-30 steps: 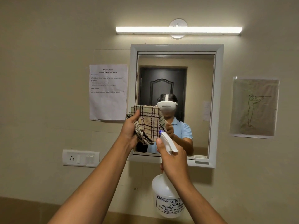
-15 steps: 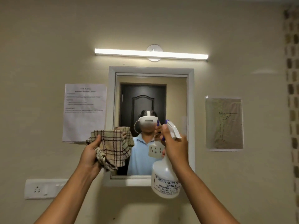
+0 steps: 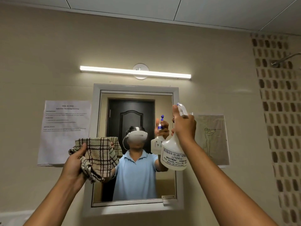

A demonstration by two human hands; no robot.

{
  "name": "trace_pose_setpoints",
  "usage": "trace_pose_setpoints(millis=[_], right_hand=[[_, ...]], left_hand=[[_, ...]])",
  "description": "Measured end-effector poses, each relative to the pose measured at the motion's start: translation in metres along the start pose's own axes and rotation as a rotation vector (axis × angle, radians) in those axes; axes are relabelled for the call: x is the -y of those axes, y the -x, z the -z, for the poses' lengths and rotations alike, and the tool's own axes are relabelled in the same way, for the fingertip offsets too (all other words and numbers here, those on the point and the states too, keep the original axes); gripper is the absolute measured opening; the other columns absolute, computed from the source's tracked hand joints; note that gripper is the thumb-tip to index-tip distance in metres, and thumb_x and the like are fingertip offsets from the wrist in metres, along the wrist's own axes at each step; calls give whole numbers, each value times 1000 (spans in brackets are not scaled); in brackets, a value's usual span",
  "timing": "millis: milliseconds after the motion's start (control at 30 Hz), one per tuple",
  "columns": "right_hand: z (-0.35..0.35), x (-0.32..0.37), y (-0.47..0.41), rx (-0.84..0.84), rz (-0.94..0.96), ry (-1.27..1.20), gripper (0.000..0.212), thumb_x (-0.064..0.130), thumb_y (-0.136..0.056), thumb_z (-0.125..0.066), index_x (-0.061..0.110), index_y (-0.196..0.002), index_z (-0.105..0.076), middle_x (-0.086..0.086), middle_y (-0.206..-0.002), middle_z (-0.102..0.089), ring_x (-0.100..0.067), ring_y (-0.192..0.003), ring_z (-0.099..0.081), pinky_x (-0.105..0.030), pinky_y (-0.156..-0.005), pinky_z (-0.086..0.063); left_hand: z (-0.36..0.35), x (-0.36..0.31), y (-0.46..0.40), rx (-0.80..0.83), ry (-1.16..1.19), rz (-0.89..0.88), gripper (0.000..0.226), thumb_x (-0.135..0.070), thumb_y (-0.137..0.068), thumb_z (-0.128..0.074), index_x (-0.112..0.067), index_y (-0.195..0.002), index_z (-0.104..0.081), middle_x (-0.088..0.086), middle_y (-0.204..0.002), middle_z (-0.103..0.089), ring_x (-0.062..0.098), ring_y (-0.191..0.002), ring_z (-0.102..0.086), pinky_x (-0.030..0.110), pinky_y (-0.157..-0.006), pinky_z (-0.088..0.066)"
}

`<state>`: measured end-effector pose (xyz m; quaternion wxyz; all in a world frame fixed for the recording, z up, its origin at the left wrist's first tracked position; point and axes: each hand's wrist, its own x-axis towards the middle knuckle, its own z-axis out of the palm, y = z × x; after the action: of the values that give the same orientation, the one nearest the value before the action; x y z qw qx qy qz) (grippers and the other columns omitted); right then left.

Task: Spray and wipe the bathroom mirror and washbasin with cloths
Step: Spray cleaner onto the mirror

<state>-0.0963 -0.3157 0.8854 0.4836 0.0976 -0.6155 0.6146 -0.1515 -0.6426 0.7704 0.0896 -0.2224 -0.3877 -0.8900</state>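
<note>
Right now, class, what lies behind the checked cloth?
Behind the checked cloth are the mirror's left frame edge and lower-left glass. The left hand grips it; the covered glass cannot be seen.

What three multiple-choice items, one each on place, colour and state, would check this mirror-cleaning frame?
1. Where is the printed sheet?
A. left of the mirror
B. right of it
C. above the light

2. What colour is the reflected shirt?
A. red
B. light blue
C. black

3. What does the right hand hold?
A. nothing
B. the cloth
C. the spray bottle

Key: 1 A, the sheet hangs on the wall left of the frame; 2 B, the shirt shows pale blue; 3 C, fingers wrap the bottle's neck while the left hand grips the cloth.
</note>
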Motion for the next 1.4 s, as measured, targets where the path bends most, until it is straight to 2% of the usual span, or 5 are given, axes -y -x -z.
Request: trace_pose_setpoints(millis=[567,700,933,1167,1400], right_hand=[[-89,14,55,208,79,-11,48,64,-91,-51,19,-84,-65,-7,-75,-70,-26,-67,-70,-48,-66,-62],[-108,21,71,239,123,21,49,60,-95,-49,15,-81,-64,-5,-72,-67,-23,-65,-69,-42,-67,-62],[-129,14,103,304,89,34,49,64,-91,-51,22,-67,-58,-3,-64,-65,-26,-63,-69,-49,-67,-60],[-115,-15,118,333,66,93,39,53,-97,-51,25,-71,-59,1,-72,-66,-20,-77,-67,-31,-68,-51],[-60,-41,97,212,17,138,41,50,-98,-51,16,-86,-70,0,-74,-69,-15,-68,-66,-29,-60,-52]], left_hand=[[-5,-8,43,-28,-51,-37,59,-40,-103,-34,1,-101,-77,24,-113,-71,35,-102,-72,52,-77,-60],[5,-13,50,-78,-30,-7,60,-43,-103,-35,6,-125,-62,28,-129,-62,39,-118,-63,55,-100,-50],[15,-19,54,-191,-105,-91,40,-34,-103,-42,-4,-109,-67,13,-88,-78,26,-77,-76,37,-55,-61],[28,-6,47,-128,-32,6,61,-44,-99,-46,1,-139,-51,26,-142,-53,39,-131,-53,59,-114,-33],[22,16,37,-147,-23,12,58,-43,-97,-49,-4,-139,-53,22,-144,-52,38,-133,-51,61,-115,-30]])
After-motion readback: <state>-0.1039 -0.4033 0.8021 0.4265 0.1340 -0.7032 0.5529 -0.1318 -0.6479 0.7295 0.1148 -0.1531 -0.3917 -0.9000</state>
